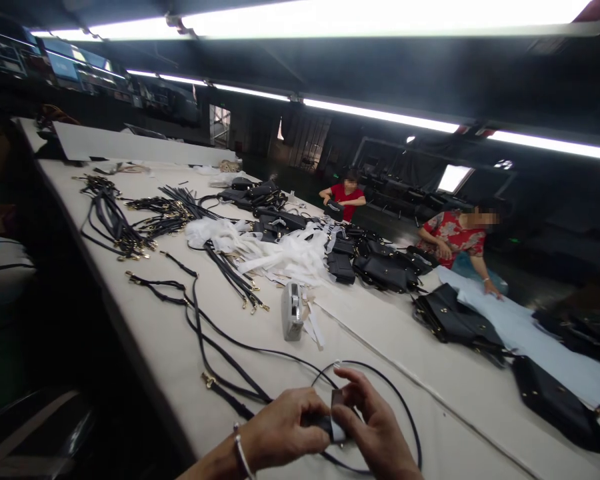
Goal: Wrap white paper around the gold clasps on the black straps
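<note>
My left hand (pixel 293 423), with a silver bangle at its wrist, is closed on a dark strap bundle, mostly hidden by the fingers. Against it, my right hand (pixel 373 417) pinches a short pale strip (pixel 337 427) wrapped at the end of the bundle, thumb pressed on it and index finger raised. A loop of thin black strap (pixel 410 407) curves around the right hand on the table. More black straps (pixel 220 333) with gold clasps stretch away from the left hand. Ahead stands a small grey tape dispenser (pixel 293 310).
On the long pale table (pixel 160 353) lie piles of black straps (pixel 110 213), crumpled white wrapping (pixel 280 253) and several black bags (pixel 385 263). White paper strips (pixel 315 327) lie by the dispenser. Two people in red, a nearer person (pixel 455 240) and a farther person (pixel 347 197), are across the table.
</note>
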`<action>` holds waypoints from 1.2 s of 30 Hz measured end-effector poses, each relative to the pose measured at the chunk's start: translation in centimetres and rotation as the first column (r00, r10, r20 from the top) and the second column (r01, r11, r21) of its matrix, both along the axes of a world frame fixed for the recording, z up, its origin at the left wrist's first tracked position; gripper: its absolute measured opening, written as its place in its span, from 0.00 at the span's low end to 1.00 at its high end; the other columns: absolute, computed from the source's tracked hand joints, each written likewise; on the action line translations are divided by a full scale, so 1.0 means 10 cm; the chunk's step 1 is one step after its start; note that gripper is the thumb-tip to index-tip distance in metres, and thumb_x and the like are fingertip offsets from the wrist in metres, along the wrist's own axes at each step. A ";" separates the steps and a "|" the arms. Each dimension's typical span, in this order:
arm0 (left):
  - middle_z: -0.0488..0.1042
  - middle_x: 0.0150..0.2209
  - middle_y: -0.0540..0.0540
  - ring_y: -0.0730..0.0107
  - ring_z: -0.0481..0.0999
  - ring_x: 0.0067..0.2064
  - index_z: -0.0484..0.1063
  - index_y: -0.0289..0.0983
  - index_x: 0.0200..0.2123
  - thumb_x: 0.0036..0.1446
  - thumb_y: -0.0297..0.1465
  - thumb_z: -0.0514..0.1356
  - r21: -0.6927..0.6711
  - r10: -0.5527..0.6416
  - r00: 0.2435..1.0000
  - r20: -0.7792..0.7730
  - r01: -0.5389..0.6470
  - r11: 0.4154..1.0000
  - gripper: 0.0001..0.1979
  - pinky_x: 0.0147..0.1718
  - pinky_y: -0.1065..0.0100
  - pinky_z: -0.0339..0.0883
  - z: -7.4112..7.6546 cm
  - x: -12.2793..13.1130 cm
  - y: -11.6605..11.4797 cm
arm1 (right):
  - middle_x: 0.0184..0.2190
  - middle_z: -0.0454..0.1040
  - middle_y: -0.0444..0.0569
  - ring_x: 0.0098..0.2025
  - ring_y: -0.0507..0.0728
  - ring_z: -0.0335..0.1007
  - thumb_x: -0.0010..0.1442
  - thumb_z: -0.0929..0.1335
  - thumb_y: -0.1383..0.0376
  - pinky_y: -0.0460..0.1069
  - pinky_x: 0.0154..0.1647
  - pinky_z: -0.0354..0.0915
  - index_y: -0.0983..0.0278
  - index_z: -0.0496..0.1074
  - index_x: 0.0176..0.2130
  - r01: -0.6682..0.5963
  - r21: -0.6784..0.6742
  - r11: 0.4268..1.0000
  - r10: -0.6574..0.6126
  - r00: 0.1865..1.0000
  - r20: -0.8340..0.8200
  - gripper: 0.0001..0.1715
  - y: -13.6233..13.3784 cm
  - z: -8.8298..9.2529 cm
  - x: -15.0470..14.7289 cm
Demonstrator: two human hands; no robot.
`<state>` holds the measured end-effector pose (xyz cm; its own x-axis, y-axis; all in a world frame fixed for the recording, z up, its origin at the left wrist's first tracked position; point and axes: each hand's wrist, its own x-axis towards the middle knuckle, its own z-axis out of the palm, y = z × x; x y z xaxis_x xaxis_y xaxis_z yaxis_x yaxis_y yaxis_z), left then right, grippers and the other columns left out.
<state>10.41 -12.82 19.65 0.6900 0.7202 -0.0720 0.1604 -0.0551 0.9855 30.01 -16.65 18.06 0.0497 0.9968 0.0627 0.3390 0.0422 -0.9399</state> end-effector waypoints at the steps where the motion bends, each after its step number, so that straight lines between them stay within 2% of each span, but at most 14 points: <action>1: 0.69 0.29 0.53 0.71 0.65 0.32 0.78 0.39 0.31 0.46 0.27 0.61 -0.029 0.002 1.000 0.006 -0.002 1.000 0.07 0.31 0.70 0.54 -0.02 0.01 0.00 | 0.29 0.73 0.43 0.33 0.56 0.70 0.55 0.71 0.61 0.51 0.40 0.66 0.60 0.70 0.52 0.001 0.003 1.000 -0.001 1.000 0.019 0.25 -0.01 0.00 -0.01; 4: 0.69 0.27 0.53 0.71 0.64 0.31 0.78 0.37 0.33 0.48 0.31 0.63 -0.094 0.068 0.997 0.035 -0.065 0.993 0.08 0.31 0.70 0.55 -0.14 0.07 -0.03 | 0.28 0.72 0.42 0.32 0.55 0.69 0.56 0.69 0.61 0.50 0.37 0.64 0.60 0.69 0.49 -0.017 -0.004 1.000 0.017 0.997 0.074 0.20 -0.01 0.00 -0.03; 8: 0.70 0.25 0.53 0.71 0.64 0.31 0.78 0.35 0.27 0.47 0.34 0.66 -0.125 0.136 0.988 0.076 -0.126 0.984 0.08 0.31 0.71 0.56 -0.27 0.17 -0.10 | 0.28 0.72 0.42 0.33 0.56 0.70 0.51 0.69 0.67 0.50 0.37 0.65 0.61 0.70 0.47 -0.136 -0.118 0.984 0.142 0.989 0.042 0.21 0.03 0.07 0.02; 10: 0.70 0.24 0.53 0.71 0.65 0.30 0.77 0.34 0.26 0.46 0.35 0.66 -0.164 0.144 0.985 0.091 -0.128 0.978 0.09 0.30 0.71 0.56 -0.27 0.18 -0.12 | 0.30 0.74 0.43 0.35 0.56 0.71 0.47 0.69 0.71 0.51 0.39 0.66 0.61 0.71 0.47 -0.235 -0.185 0.954 0.238 0.971 -0.009 0.25 0.04 0.12 0.05; 12: 0.69 0.24 0.52 0.72 0.64 0.29 0.76 0.34 0.25 0.47 0.33 0.64 -0.155 0.170 0.981 0.089 -0.155 0.976 0.07 0.31 0.71 0.55 -0.24 0.18 -0.14 | 0.30 0.75 0.43 0.35 0.56 0.71 0.47 0.69 0.72 0.51 0.39 0.66 0.62 0.71 0.48 -0.287 -0.195 0.938 0.285 0.958 -0.042 0.26 0.06 0.15 0.07; 16: 0.68 0.24 0.53 0.73 0.64 0.30 0.75 0.34 0.26 0.47 0.29 0.62 -0.120 0.203 0.977 0.066 -0.194 0.974 0.04 0.31 0.71 0.55 -0.21 0.20 -0.16 | 0.28 0.73 0.41 0.31 0.53 0.68 0.50 0.67 0.72 0.49 0.34 0.64 0.62 0.70 0.50 -0.258 -0.143 0.955 0.262 0.965 0.007 0.26 0.10 0.18 0.06; 20: 0.68 0.21 0.54 0.75 0.61 0.24 0.75 0.35 0.29 0.40 0.28 0.59 -0.338 0.171 0.980 0.103 -0.127 0.932 0.10 0.26 0.71 0.53 -0.35 0.25 -0.16 | 0.29 0.75 0.42 0.32 0.54 0.71 0.48 0.66 0.73 0.49 0.35 0.66 0.61 0.70 0.49 -0.256 -0.169 0.952 0.278 0.954 0.116 0.27 0.15 0.23 0.04; 23: 0.66 0.17 0.55 0.76 0.59 0.20 0.73 0.35 0.25 0.35 0.28 0.59 -0.452 0.267 0.954 0.137 -0.179 0.874 0.08 0.23 0.70 0.50 -0.47 0.30 -0.14 | 0.29 0.76 0.41 0.32 0.54 0.73 0.48 0.65 0.74 0.49 0.36 0.67 0.60 0.69 0.50 -0.268 -0.149 0.952 0.295 0.932 0.208 0.29 0.17 0.24 0.02; 26: 0.66 0.17 0.55 0.77 0.59 0.20 0.70 0.36 0.22 0.36 0.31 0.62 -0.531 0.371 0.914 0.165 -0.235 0.814 0.07 0.23 0.70 0.49 -0.51 0.34 -0.13 | 0.34 0.78 0.45 0.37 0.56 0.75 0.50 0.64 0.76 0.51 0.41 0.69 0.59 0.67 0.53 -0.330 -0.024 0.944 0.315 0.875 0.369 0.31 0.14 0.19 0.04; 28: 0.67 0.18 0.54 0.77 0.60 0.22 0.70 0.36 0.21 0.37 0.33 0.63 -0.548 0.393 0.902 0.178 -0.241 0.801 0.08 0.25 0.71 0.50 -0.48 0.35 -0.13 | 0.37 0.78 0.47 0.40 0.57 0.75 0.52 0.63 0.77 0.53 0.44 0.68 0.57 0.65 0.55 -0.437 0.101 0.894 0.335 0.801 0.496 0.32 0.12 0.17 0.08; 30: 0.67 0.19 0.53 0.77 0.61 0.23 0.70 0.35 0.22 0.37 0.34 0.65 -0.581 0.397 0.896 0.197 -0.220 0.784 0.09 0.25 0.71 0.49 -0.44 0.34 -0.13 | 0.38 0.78 0.46 0.40 0.57 0.73 0.58 0.63 0.75 0.54 0.44 0.67 0.55 0.63 0.55 -0.566 0.168 0.807 0.374 0.710 0.596 0.28 0.10 0.21 0.13; 32: 0.66 0.19 0.53 0.77 0.60 0.22 0.72 0.34 0.24 0.37 0.33 0.65 -0.648 0.383 0.897 0.219 -0.160 0.745 0.10 0.23 0.70 0.48 -0.39 0.31 -0.13 | 0.38 0.78 0.45 0.38 0.56 0.72 0.63 0.61 0.73 0.54 0.43 0.66 0.54 0.62 0.55 -0.674 0.144 0.725 0.439 0.613 0.658 0.24 0.10 0.32 0.17; 34: 0.64 0.19 0.54 0.78 0.58 0.20 0.73 0.32 0.27 0.36 0.33 0.65 -0.713 0.348 0.904 0.250 -0.072 0.698 0.12 0.22 0.70 0.48 -0.36 0.28 -0.11 | 0.40 0.78 0.47 0.41 0.56 0.73 0.63 0.59 0.75 0.55 0.48 0.65 0.55 0.58 0.59 -0.745 0.102 0.659 0.481 0.522 0.704 0.28 0.10 0.45 0.20; 36: 0.64 0.20 0.53 0.77 0.59 0.21 0.74 0.31 0.30 0.37 0.33 0.64 -0.741 0.311 0.902 0.298 0.014 0.671 0.15 0.23 0.69 0.53 -0.35 0.27 -0.10 | 0.45 0.79 0.51 0.47 0.57 0.74 0.62 0.60 0.76 0.56 0.55 0.63 0.57 0.52 0.64 -0.781 0.081 0.619 0.473 0.453 0.756 0.34 0.10 0.55 0.21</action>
<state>13.07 -13.85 16.17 0.6634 0.6495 -0.3714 -0.2808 0.6762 0.6811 32.07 -15.62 23.54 -0.7833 0.6009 0.1594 0.5238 0.7760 -0.3514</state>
